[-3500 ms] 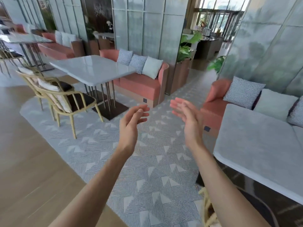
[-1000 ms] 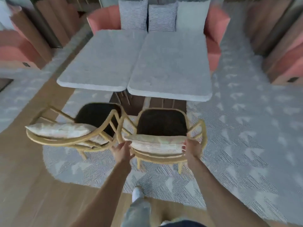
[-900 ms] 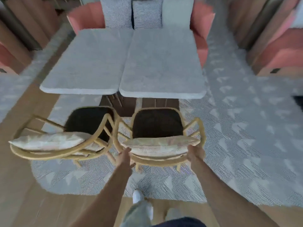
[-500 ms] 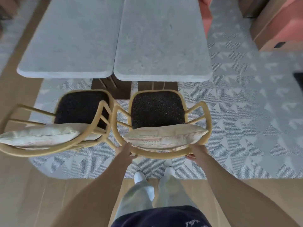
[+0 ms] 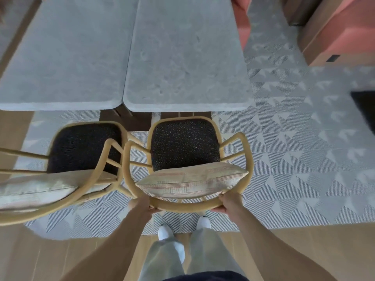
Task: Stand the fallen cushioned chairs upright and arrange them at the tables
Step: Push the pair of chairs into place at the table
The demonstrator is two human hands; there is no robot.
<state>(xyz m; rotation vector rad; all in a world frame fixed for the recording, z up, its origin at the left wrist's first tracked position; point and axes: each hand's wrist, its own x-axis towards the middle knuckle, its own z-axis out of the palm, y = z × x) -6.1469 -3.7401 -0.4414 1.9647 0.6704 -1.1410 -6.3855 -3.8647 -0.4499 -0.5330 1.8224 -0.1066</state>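
Two upright chairs with yellow wooden frames and black seats face two grey stone tables pushed together. The right chair [image 5: 184, 148] has a pale striped back cushion [image 5: 190, 182]. Its curved back rail is gripped by both my hands: my left hand [image 5: 142, 205] at the left end, my right hand [image 5: 230, 202] at the right end. The chair's front edge sits just short of the right table [image 5: 186, 57]. The left chair [image 5: 81, 147] stands close beside it, in front of the left table [image 5: 65, 53], its armrest nearly touching the right chair's armrest.
A grey patterned rug [image 5: 294, 155] lies under tables and chairs; wood floor [image 5: 314, 250] is behind me. Coral sofas stand beyond the table [image 5: 241, 21] and at the far right [image 5: 349, 31]. A dark object [image 5: 365, 106] juts in at the right edge. My feet stand behind the chair.
I walked up to the chair pair and took hold of the right chair's back rail with both hands. My view has tilted down and closed in on the chair and table edge.
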